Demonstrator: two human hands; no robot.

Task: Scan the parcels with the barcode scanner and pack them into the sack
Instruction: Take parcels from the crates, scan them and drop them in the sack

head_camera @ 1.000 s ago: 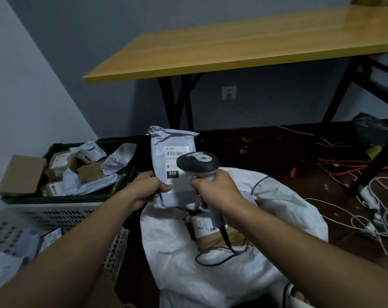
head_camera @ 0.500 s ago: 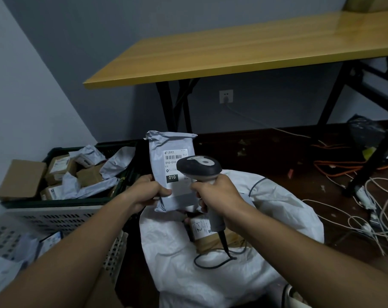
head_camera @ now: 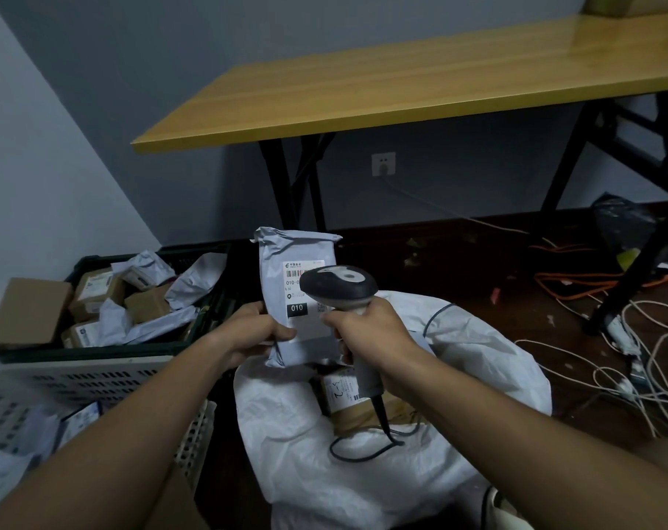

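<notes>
A grey poly-mailer parcel (head_camera: 296, 296) stands upright above the open white sack (head_camera: 382, 453), its "010" label facing the camera, pinched at its lower left edge by the left hand (head_camera: 254, 330) with thumb on the front. The right hand (head_camera: 367, 338) curls fully round the handle of the barcode scanner (head_camera: 338, 286), whose head overlaps the label. A labelled cardboard box (head_camera: 347, 399) lies in the sack on the dark floor (head_camera: 458, 262), with a dark crate (head_camera: 95, 348) of parcels left and a yellow-topped table (head_camera: 401, 86) behind.

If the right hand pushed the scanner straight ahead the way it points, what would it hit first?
Probably the grey parcel: the scanner in the right hand aims at its label, with the left hand gripping it. The gap is unclear.
</notes>
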